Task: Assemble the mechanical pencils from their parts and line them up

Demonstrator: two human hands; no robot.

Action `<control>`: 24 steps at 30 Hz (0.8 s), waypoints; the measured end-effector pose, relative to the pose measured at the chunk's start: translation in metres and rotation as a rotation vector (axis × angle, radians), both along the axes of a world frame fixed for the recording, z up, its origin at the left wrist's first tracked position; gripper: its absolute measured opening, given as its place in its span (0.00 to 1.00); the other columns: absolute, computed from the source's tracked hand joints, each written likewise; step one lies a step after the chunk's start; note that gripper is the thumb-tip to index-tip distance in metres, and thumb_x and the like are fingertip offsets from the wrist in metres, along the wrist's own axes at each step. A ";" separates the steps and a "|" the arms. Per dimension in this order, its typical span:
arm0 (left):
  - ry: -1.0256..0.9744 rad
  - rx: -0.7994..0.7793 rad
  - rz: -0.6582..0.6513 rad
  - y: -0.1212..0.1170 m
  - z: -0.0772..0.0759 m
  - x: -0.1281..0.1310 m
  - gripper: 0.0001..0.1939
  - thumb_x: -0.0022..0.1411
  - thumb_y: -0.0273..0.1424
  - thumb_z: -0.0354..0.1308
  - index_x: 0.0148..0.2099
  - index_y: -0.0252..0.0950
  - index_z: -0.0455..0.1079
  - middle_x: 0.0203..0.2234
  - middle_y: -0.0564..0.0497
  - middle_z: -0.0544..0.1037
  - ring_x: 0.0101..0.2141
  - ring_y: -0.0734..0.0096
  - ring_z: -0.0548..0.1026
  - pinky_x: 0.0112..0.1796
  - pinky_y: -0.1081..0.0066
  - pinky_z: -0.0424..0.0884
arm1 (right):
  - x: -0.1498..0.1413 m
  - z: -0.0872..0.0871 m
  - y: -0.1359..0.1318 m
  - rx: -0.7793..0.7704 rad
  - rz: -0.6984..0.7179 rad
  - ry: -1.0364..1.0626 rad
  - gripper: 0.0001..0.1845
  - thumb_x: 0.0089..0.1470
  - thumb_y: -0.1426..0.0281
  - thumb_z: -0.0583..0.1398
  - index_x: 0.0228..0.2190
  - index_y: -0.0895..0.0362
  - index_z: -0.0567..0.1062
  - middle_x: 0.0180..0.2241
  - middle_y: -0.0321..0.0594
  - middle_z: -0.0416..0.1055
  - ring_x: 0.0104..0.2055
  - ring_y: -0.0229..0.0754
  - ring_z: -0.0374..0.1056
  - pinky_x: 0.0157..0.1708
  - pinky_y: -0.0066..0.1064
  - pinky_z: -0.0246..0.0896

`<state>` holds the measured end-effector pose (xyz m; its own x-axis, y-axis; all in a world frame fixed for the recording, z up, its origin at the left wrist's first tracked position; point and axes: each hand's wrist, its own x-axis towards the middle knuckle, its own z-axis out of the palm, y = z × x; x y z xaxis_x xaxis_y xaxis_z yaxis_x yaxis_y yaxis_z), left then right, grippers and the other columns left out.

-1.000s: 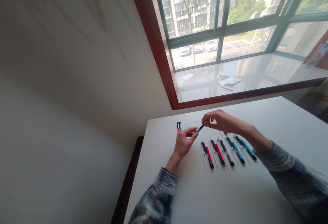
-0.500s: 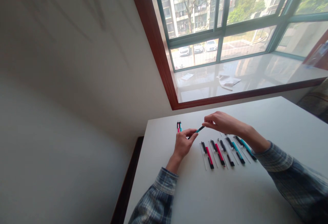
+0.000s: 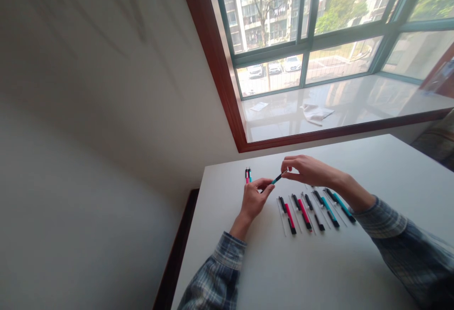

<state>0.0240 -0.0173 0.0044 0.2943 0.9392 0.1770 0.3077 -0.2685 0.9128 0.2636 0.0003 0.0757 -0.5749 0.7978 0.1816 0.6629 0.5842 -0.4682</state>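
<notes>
Both hands hold one teal and black pen (image 3: 277, 178) above a white table (image 3: 319, 262). My left hand (image 3: 254, 198) pinches its lower teal end between thumb and fingers. My right hand (image 3: 308, 169) grips the upper black end with closed fingertips. Just below the hands lies a row of several pens (image 3: 312, 208), red and teal with black parts, with thin white refills between them. Two finished pens (image 3: 248, 175), one red and one teal, lie side by side near the table's far left edge.
A wide window sill (image 3: 340, 107) behind the table carries a crumpled white cloth (image 3: 315, 113) and a small paper (image 3: 258, 106). A white wall stands to the left. The table's left edge drops off beside a dark wooden skirting.
My right hand has shifted slightly down and left along the pen, and the pen's tilt has flattened a little. The left hand and the row of pens have stayed put.
</notes>
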 end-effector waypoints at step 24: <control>0.006 0.016 0.000 0.001 -0.001 -0.001 0.10 0.65 0.37 0.64 0.43 0.38 0.82 0.37 0.48 0.86 0.38 0.64 0.82 0.43 0.65 0.78 | -0.002 0.001 0.000 -0.017 0.003 0.048 0.10 0.64 0.61 0.61 0.37 0.54 0.80 0.37 0.42 0.81 0.37 0.45 0.75 0.36 0.34 0.65</control>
<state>0.0234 -0.0167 0.0035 0.2952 0.9364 0.1900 0.3131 -0.2827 0.9067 0.2613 -0.0001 0.0770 -0.5684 0.7991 0.1957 0.6376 0.5782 -0.5091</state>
